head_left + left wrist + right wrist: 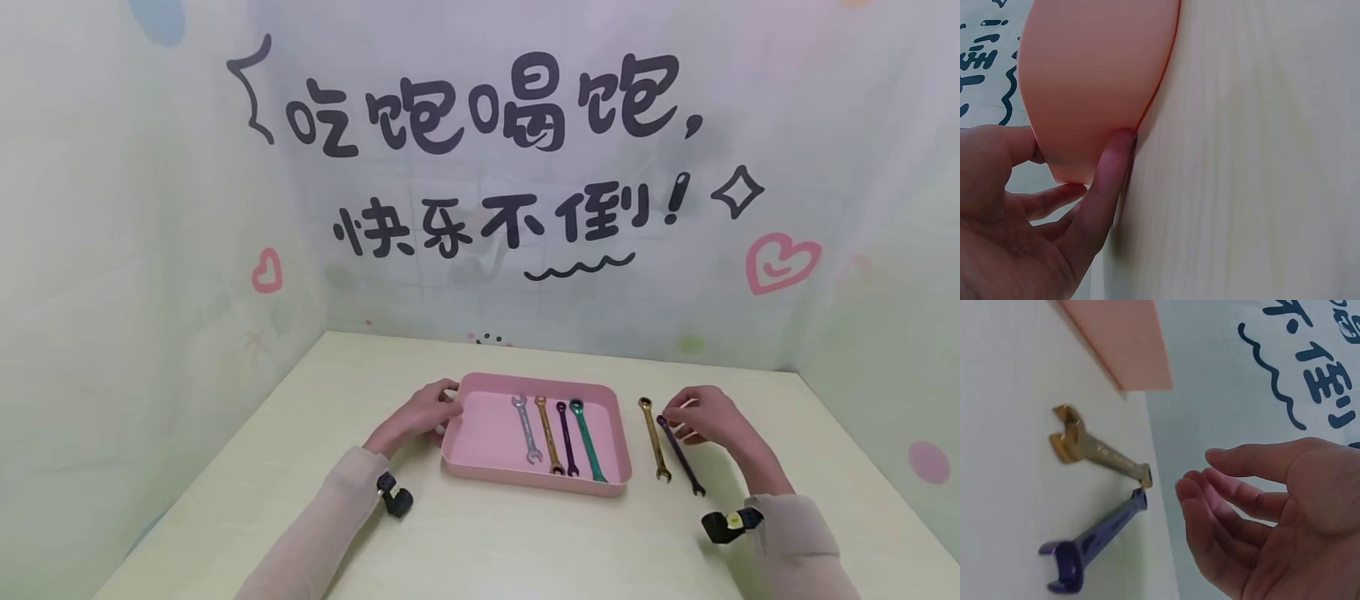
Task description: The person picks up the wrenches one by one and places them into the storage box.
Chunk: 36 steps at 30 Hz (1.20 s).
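Note:
My left hand [420,414] holds the left end of a pink tray [525,478]; in the left wrist view the thumb lies on the tray's wall and fingers reach round the corner. Inside the tray lie a silver wrench [528,433], a gold wrench [549,433], a purple wrench [566,440] and a green wrench [587,439], side by side. Right of it, a second gold wrench [656,442] and a dark purple wrench [682,458] lie on the table. Beside that purple wrench's ring end hovers my right hand [708,414], fingers loosely bent, holding nothing.
The pale wooden table [480,550] ends at a white printed curtain [450,308] behind and at both sides. Black wrist cameras, such as the right one [731,525], sit at the sleeve cuffs.

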Tool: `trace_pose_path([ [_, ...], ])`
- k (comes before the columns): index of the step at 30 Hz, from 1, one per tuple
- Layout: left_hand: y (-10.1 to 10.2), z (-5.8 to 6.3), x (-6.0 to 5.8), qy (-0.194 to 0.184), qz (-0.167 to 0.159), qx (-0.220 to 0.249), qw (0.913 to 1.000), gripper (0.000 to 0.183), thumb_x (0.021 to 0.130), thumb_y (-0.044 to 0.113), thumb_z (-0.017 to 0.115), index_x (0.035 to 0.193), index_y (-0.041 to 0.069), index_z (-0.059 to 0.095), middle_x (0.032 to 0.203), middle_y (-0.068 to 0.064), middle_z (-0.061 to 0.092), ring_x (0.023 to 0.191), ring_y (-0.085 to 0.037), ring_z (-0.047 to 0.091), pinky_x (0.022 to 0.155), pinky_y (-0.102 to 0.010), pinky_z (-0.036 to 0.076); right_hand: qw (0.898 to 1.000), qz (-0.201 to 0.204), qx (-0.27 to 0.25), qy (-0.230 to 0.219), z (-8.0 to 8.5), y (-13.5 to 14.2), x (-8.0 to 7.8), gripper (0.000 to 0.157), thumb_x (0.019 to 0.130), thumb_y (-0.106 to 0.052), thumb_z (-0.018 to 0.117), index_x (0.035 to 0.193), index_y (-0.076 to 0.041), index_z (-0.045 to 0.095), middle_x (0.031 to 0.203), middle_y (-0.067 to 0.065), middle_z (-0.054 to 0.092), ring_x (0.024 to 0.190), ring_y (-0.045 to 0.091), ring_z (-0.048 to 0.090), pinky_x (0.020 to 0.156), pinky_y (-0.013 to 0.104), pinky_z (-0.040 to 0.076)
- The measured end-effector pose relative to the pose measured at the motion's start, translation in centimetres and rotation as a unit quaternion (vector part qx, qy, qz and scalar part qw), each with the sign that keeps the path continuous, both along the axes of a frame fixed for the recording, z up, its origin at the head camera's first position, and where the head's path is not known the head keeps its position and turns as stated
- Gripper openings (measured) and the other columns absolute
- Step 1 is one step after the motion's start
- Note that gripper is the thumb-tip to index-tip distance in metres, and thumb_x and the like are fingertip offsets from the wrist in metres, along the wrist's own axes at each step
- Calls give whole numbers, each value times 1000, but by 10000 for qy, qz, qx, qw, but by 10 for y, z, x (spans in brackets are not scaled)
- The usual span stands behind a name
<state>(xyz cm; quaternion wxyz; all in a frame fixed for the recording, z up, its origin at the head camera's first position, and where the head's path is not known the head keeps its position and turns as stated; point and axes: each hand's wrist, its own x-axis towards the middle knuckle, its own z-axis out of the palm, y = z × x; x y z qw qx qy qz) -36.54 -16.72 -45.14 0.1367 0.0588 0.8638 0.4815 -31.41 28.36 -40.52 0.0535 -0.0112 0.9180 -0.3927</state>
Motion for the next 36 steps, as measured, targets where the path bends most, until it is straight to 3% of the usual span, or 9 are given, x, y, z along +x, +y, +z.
trace_pose_path([
  [8,0,1,-2,-26,0,-6,10000,56,99,22,58,152,8,44,122,-16,64,90,-23,69,61,-32,62,9950,-338,774,-539,-13,10,-3,24,93,-16,72,99,6,65,81,10,67,68,16,62,61,29,58],
  [17,0,3,-1,-50,18,-13,10000,57,98,20,57,153,8,44,123,-17,64,89,-23,69,61,-32,63,9907,-304,979,-891,-16,14,0,26,88,-23,78,88,0,67,72,5,60,65,16,56,59,27,54],
  [24,1,3,-2,-41,-15,-11,10000,57,98,21,58,153,8,44,123,-17,64,89,-23,69,61,-32,62,9907,-253,1005,-879,-19,13,-1,17,87,-15,75,81,-1,69,67,2,59,61,14,55,56,25,53],
  [30,0,2,-2,-48,-22,-6,10000,57,99,21,57,152,8,44,124,-17,64,90,-24,69,62,-33,63,9896,-335,1109,-849,-20,11,0,18,88,-16,72,76,-3,67,64,2,58,58,13,56,54,25,53],
  [36,-1,-1,-4,-28,25,14,10000,55,100,22,57,152,9,45,121,-16,63,90,-24,68,62,-33,63,9894,-399,1095,-862,-17,9,1,20,90,-17,70,81,0,67,68,4,60,61,15,59,56,27,55],
])
